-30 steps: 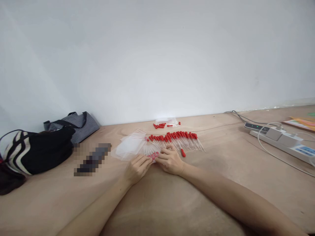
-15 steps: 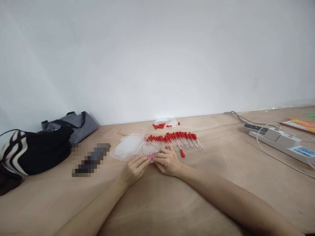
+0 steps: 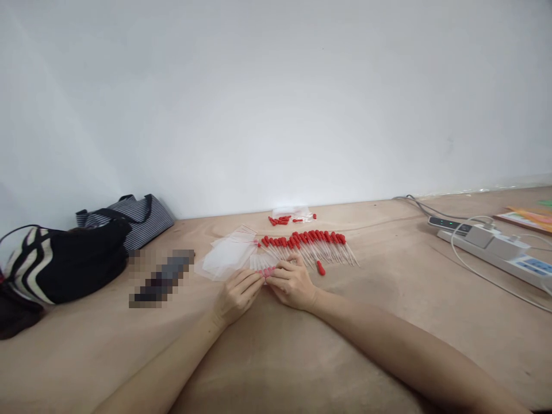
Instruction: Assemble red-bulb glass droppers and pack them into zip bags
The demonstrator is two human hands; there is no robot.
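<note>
My left hand [image 3: 238,296] is closed, its fingertips pinching the near edge of a clear plastic bag [image 3: 259,263]. From the other side my right hand [image 3: 295,284] grips the same edge, fingers bent and touching it. Red bulbs show pink through the film between the two hands, with pale thin tubes pointing away from me. Just beyond lies a long row of glass droppers [image 3: 321,247] with red rubber bulbs. One loose red bulb [image 3: 321,268] rests to the right of my right hand. Flat clear bags [image 3: 228,253] are fanned out beyond my left hand.
More red bulbs [image 3: 280,220] lie near the wall beside a small clear bag [image 3: 291,212]. A black cloth item [image 3: 86,264] and a striped bag [image 3: 146,221] are at left, near a blurred dark object [image 3: 166,277]. A power strip [image 3: 513,259] with cables stands at right.
Both hands stay on the bag's edge with only slight finger movement. The whole view has shifted a little.
</note>
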